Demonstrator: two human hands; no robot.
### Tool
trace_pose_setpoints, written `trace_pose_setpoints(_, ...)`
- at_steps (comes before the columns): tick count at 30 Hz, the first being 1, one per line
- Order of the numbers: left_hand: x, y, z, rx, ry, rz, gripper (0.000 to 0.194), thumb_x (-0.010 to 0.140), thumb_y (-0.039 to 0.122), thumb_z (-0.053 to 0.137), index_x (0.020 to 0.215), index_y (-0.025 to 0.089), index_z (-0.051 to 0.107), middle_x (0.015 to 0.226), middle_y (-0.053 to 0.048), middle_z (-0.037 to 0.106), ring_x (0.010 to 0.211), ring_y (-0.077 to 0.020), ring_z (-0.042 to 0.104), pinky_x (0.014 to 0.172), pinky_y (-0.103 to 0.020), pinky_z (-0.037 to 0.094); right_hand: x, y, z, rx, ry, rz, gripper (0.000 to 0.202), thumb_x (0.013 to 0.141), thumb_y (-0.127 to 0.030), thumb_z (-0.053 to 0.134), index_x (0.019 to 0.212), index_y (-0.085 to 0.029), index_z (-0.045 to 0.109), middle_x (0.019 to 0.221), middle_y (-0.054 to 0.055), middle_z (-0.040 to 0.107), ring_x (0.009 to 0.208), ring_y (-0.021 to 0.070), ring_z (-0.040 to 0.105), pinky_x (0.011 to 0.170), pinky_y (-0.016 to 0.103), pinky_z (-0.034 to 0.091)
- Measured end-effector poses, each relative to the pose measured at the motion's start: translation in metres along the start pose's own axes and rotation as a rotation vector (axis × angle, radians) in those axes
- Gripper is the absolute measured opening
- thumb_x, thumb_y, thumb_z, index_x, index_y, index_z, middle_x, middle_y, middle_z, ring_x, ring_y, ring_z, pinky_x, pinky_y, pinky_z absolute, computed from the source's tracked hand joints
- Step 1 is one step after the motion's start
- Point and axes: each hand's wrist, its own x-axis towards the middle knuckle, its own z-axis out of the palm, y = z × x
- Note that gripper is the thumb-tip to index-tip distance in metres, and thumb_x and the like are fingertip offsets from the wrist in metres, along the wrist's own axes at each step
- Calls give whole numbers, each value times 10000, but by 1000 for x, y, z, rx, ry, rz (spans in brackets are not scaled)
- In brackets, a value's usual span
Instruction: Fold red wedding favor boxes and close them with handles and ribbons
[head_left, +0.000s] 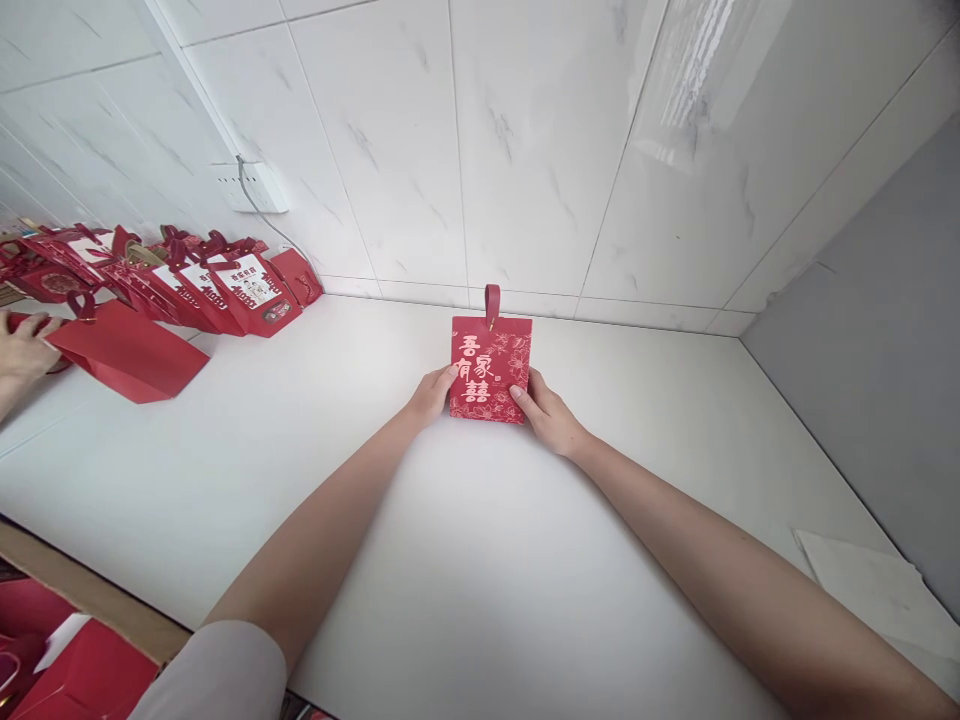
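Note:
A red gift box with pale pink characters and flower outlines stands upright on the white table. Its dark red strap handle loops up from the top edge. My left hand grips the box's left side, the thumb near the printed characters. On the opposite side my right hand holds it, thumb laid across the front near the lower right. The fingers behind the box are hidden on both sides.
Several red gift boxes stand in a row along the tiled wall at left. Another person's hand is beside a plain red box. A socket with a cable is on the wall. A carton of red boxes sits lower left.

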Motion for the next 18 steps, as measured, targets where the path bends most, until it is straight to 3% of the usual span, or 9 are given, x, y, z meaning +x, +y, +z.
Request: trace_pose_setpoints(18,2,-5,-1,-12,17,-20,646,859,680,457,1099,136,710,1210,-110,715,1161,-317,639,1026,-412,475,0,-1,0,3,2,6,618,963,-622,404,1460,-260,334,1440,82,555,1288,271,553,1098,476,413)
